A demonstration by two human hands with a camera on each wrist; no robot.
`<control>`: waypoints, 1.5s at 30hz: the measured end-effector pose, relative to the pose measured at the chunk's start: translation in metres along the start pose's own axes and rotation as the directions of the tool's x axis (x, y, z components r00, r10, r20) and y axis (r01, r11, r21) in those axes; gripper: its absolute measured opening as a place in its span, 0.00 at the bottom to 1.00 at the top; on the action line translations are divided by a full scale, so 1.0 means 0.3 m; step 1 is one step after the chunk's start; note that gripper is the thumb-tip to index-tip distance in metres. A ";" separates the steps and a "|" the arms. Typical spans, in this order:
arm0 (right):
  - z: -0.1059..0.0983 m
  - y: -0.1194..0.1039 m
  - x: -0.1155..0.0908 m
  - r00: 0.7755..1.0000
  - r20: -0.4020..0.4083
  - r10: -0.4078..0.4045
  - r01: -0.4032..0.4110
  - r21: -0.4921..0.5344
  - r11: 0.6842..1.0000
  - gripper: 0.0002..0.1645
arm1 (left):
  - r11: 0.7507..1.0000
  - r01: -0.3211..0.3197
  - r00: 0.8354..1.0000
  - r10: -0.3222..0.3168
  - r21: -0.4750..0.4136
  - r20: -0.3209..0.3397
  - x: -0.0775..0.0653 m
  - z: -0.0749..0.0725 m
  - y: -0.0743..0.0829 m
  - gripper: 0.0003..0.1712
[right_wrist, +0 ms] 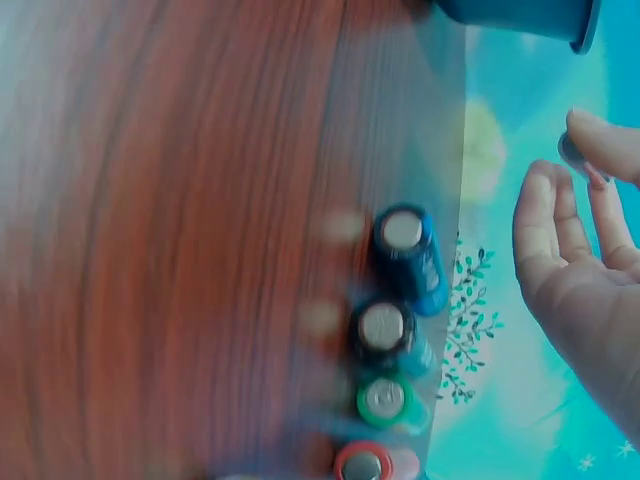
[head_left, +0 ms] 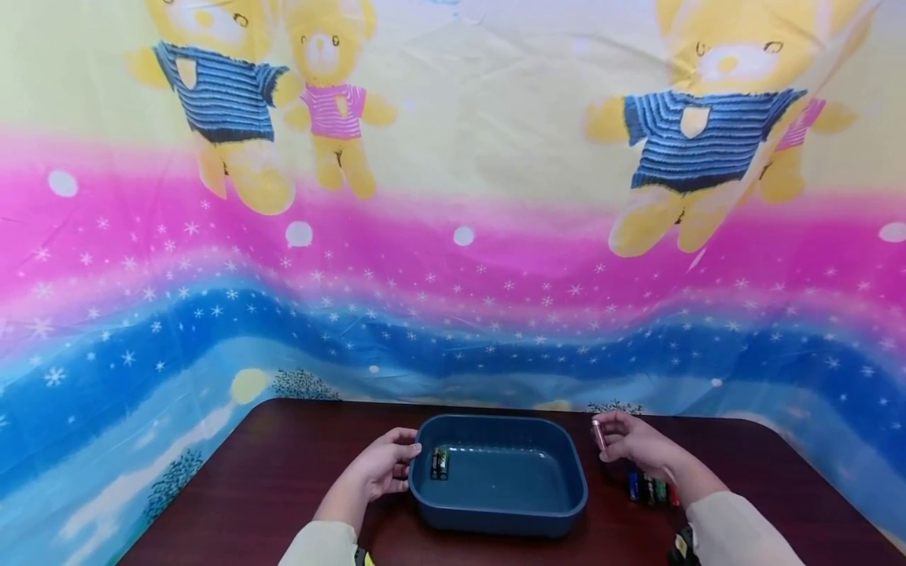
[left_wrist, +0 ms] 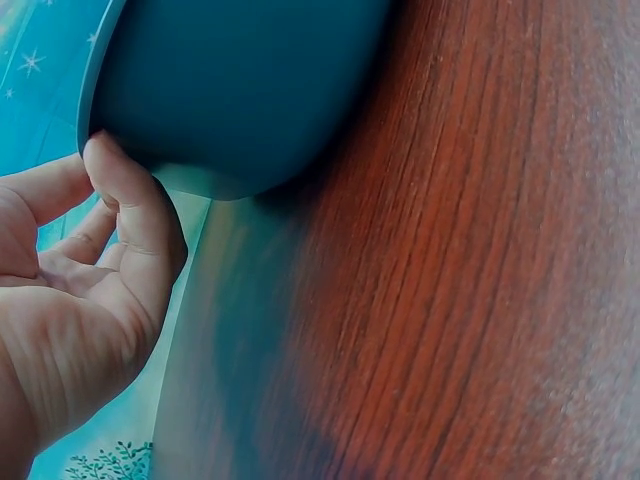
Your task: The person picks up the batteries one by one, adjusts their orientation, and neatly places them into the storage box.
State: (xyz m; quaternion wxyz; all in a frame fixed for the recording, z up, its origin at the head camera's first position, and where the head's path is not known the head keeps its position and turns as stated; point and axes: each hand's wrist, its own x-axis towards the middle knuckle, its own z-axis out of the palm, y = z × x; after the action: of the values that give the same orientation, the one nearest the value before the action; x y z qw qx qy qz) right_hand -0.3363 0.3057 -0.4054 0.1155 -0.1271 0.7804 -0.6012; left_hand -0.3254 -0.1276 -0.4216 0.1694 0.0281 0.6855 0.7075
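A dark blue rectangular plastic tub [head_left: 495, 522] stands on the table. My left hand [head_left: 385, 465] holds its left rim, with the thumb tip at the edge; the left wrist view shows the tub's outer wall [left_wrist: 240, 90] beside the thumb. Inside the tub, near the left end, a pair of dark batteries [head_left: 440, 464] lies side by side. To the right of the tub, my right hand [head_left: 633, 442] is raised and pinches a pinkish battery [head_left: 599, 435] between thumb and fingers. In the right wrist view its grey end [right_wrist: 571, 150] shows by the thumb.
Several batteries stand in a row below my right hand: a blue one [right_wrist: 408, 260], a black one [right_wrist: 383, 330], a green one [right_wrist: 386, 402] and a red one [right_wrist: 365, 464]. The dark red wood-grain table [head_left: 283, 472] meets a printed teddy-bear cloth [head_left: 453, 314] at its back and sides.
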 end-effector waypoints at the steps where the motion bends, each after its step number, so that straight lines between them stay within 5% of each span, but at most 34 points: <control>1: 0.001 0.001 0.002 1.000 -0.003 0.000 0.000 0.021 1.000 0.36 | 1.000 -0.004 1.000 0.004 0.003 -0.002 0.000 0.000 -0.001 0.23; 15: 0.027 -0.032 0.014 0.999 -0.004 0.032 -0.031 0.136 0.990 0.39 | 1.000 -0.002 1.000 0.002 0.001 -0.011 -0.001 0.003 0.002 0.23; 26: 0.008 -0.118 0.018 0.999 0.030 0.010 -0.015 0.181 0.983 0.32 | 1.000 -0.011 1.000 0.011 0.005 -0.023 -0.003 0.008 0.006 0.22; 45: 0.060 -0.191 0.071 0.997 0.075 -0.018 0.004 0.187 0.982 0.45 | 1.000 -0.005 1.000 0.006 0.027 -0.030 -0.007 0.007 0.007 0.21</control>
State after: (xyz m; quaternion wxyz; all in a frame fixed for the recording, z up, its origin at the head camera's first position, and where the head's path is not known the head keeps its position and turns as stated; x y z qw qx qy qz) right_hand -0.3470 0.2681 -0.3549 0.1533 -0.1429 0.7151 -0.6669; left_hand -0.3233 -0.1262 -0.4189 0.1568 0.0217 0.6975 0.6989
